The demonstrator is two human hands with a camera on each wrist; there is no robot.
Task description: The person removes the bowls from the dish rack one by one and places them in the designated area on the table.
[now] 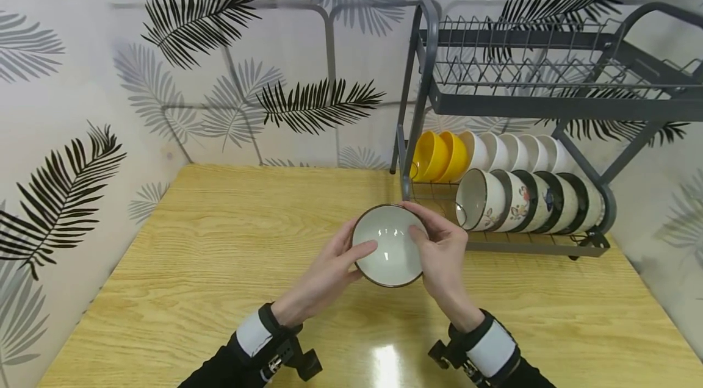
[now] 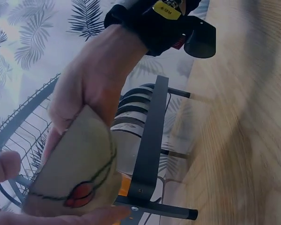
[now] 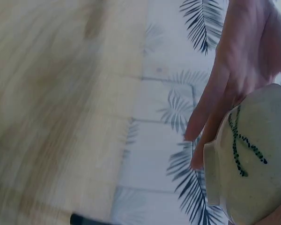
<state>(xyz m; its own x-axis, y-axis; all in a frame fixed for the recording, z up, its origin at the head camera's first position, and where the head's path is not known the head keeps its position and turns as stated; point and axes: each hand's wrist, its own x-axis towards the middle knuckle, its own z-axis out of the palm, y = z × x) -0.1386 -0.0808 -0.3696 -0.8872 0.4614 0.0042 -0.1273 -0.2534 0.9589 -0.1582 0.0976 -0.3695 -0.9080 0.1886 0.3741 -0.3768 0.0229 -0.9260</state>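
Both hands hold one bowl (image 1: 389, 260) above the table, its pale, glossy inside facing the head camera and a dark line round its rim. My left hand (image 1: 332, 266) grips the left side, thumb over the rim. On the right side my right hand (image 1: 443, 251) does the same, its thumb inside the bowl. In the left wrist view the outside of the bowl (image 2: 79, 168) carries a red painted spot and a dark line. The right wrist view shows the bowl's foot and dark green dotted lines on its wall (image 3: 257, 154).
A two-tier dark dish rack (image 1: 527, 247) stands at the right. On its lower tier, yellow bowls (image 1: 431, 156) and several white bowls (image 1: 513, 150) stand behind a row of patterned bowls (image 1: 486, 202). The upper wire tier (image 1: 527, 74) overhangs them. A patterned wall backs the wooden table (image 1: 219, 254).
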